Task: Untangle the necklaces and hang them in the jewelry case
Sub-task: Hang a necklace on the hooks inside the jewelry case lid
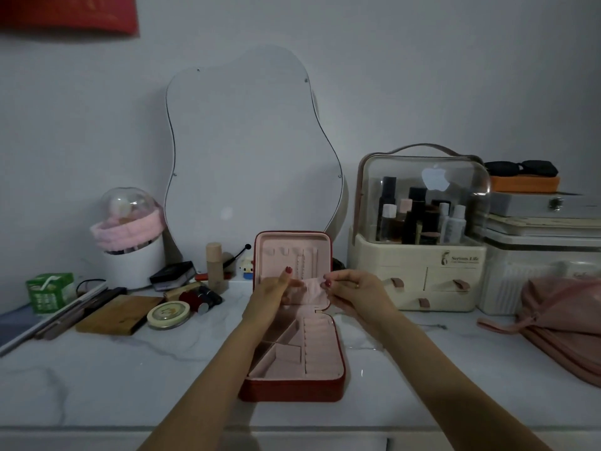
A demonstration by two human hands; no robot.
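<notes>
Necklace (300, 266) inside open jewelry case (325, 390)

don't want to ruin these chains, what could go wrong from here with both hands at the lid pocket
1. Both hands, left hand and right hand, pull the pocket flap just below a necklace hanging in the lid; a tug could snag it or slip it off its hook.
2. The case lid stands upright, seemingly unsupported; pushing it may tip it back against the mirror.
3. A thin chain lies loose on the table, easy to brush away.
</notes>
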